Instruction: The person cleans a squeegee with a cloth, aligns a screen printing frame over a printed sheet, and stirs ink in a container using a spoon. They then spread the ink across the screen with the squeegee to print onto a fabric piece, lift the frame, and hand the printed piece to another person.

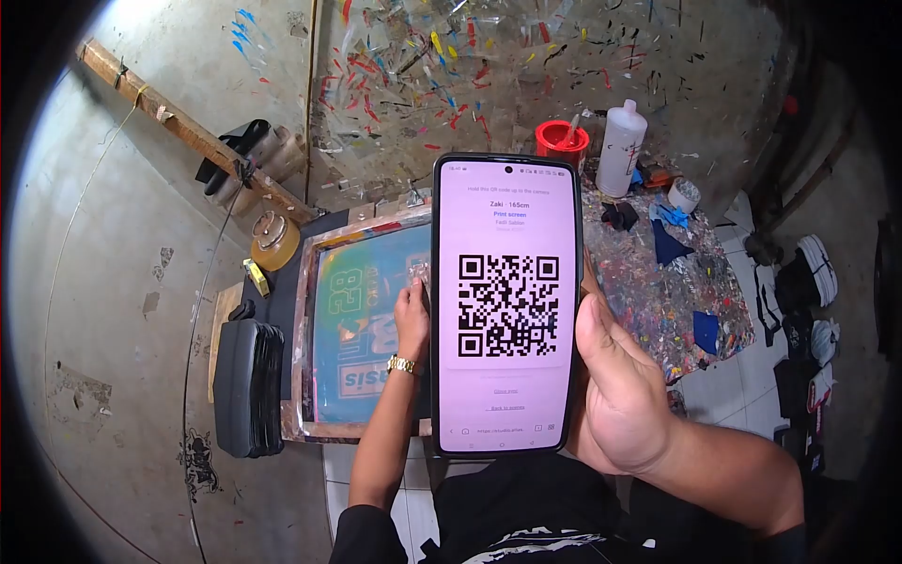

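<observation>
Black-edged and glowing pale pink, a phone (pixel 507 305) stands upright in the middle of the head view, its display turned to the camera and filled by a square black-and-white code (pixel 509 306) with small lines of text above and below. The right hand (pixel 625 399) grips it firmly from the right side, thumb along the edge, the other fingers mostly hidden behind. Behind the phone's left edge, the left hand (pixel 412 315), with a gold watch (pixel 402 364) at its wrist, is at the right part of a framed screen (pixel 366 315) with blue-green mesh and faint lettering; its fingertips are partly covered, so whether it grips anything cannot be told. Left of the frame are a black folded stack (pixel 246 390) and an amber jar (pixel 274 242). On the right, a paint-spattered table (pixel 639 282) bears a red tub (pixel 562 143), a whitish bottle (pixel 621 152) and dark blue scraps (pixel 707 332); paint streaks mark the grey wall (pixel 376 122) beyond.
</observation>
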`<state>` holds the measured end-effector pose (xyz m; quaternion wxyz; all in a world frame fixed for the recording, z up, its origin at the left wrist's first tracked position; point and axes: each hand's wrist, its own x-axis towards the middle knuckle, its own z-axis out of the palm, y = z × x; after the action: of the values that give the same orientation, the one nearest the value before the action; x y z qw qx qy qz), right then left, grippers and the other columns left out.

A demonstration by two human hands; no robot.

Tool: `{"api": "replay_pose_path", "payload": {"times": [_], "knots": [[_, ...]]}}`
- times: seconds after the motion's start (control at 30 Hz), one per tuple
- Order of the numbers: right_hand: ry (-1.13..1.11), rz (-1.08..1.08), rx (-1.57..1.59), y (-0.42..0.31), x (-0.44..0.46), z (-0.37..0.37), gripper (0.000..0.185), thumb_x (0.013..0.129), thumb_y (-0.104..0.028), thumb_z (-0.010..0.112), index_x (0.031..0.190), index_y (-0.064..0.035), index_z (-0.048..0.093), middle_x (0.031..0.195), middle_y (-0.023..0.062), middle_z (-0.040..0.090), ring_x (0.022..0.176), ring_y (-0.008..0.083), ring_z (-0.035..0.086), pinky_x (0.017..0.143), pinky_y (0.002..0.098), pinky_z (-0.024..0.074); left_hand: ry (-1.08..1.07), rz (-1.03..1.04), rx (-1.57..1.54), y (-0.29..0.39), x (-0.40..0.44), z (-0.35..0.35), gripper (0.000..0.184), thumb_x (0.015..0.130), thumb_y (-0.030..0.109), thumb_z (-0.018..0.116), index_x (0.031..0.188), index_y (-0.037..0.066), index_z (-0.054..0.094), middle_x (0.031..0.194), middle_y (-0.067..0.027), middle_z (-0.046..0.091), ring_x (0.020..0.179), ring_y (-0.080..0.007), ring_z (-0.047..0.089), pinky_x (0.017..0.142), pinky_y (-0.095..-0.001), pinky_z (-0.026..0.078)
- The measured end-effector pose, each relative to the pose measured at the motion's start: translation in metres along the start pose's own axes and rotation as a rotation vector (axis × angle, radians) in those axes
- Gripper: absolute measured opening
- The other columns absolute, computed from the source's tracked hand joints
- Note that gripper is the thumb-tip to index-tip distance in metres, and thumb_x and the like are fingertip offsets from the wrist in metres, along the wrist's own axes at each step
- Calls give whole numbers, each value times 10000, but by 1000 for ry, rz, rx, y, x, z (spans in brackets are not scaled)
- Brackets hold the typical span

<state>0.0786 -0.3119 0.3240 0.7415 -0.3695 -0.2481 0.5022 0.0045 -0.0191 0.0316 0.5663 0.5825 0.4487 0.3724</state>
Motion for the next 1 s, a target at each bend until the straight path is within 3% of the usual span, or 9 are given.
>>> {"api": "replay_pose_path", "payload": {"times": [0.2, 0.3, 0.53, 0.63, 0.67, 0.7, 0.77, 0.8, 1.0], "knots": [[-2, -42, -80, 2, 0, -1, 558, 1143, -334, 231, 1650, -152, 86, 1516, 138, 460, 1370, 257, 528, 1137, 472, 460, 0, -60, -16, 11, -6, 1, 453, 1062, 439, 559, 813, 61, 564, 684, 58, 457, 626, -69, 375, 565, -277, 334], [-6, -24, -20, 2, 0, -2, 548, 1143, -332, 233, 1643, -142, 114, 1513, 139, 464, 1361, 256, 536, 1136, 471, 461, -17, -56, -67, 3, -3, 1, 437, 1066, 422, 562, 794, 80, 535, 672, 67, 436, 613, -53, 361, 548, -265, 316], [46, 9, 18, -1, -2, -15, 523, 1141, -367, 248, 1527, -31, 357, 1474, 168, 512, 1327, 269, 568, 1118, 472, 478, 10, 114, 81, -12, 4, -3, 488, 1064, 438, 552, 902, -15, 634, 764, -7, 541, 743, -110, 446, 686, -305, 410], [1, 17, 71, -24, -10, -36, 517, 1139, -374, 280, 1475, -14, 438, 1437, 190, 545, 1319, 289, 569, 1114, 467, 471, -58, 60, 63, 16, -8, -7, 481, 1067, 434, 549, 880, -4, 620, 765, 3, 535, 748, -105, 447, 688, -302, 410], [-43, 32, 160, -33, -12, -46, 499, 1137, -365, 312, 1454, -12, 469, 1415, 208, 560, 1321, 308, 561, 1117, 464, 459, -41, 55, -102, -5, 2, -3, 472, 1070, 434, 544, 866, 13, 608, 766, 12, 528, 746, -96, 444, 686, -297, 407], [12, -53, -93, -15, 16, -84, 502, 1102, -362, 382, 1429, 6, 483, 1392, 224, 564, 1302, 342, 553, 1106, 474, 450, -36, 64, -97, 1, -1, -1, 465, 1072, 430, 542, 865, 19, 606, 768, 16, 524, 745, -92, 440, 685, -294, 405], [333, -396, -1401, 89, 134, -217, 529, 1032, -356, 520, 1379, 44, 511, 1347, 256, 573, 1263, 410, 536, 1083, 496, 433, -35, 79, -68, 11, -7, -1, 452, 1078, 428, 530, 882, 30, 618, 787, 20, 535, 746, -90, 443, 694, -291, 406], [399, -491, -1664, 123, 174, -251, 551, 997, -353, 590, 1355, 62, 525, 1325, 272, 578, 1244, 444, 527, 1071, 506, 425, -36, 79, -69, 16, -10, -1, 452, 1078, 428, 530, 882, 30, 618, 787, 20, 535, 746, -90, 443, 694, -291, 406], [413, -423, -1643, 128, 182, -255, 616, 967, -366, 635, 1388, 68, 513, 1426, 265, 528, 1317, 427, 482, 1119, 499, 381, -103, -27, -269, 18, -11, -2, 461, 1080, 423, 512, 1016, 0, 683, 911, -19, 659, 836, -108, 579, 790, -292, 478]]}}
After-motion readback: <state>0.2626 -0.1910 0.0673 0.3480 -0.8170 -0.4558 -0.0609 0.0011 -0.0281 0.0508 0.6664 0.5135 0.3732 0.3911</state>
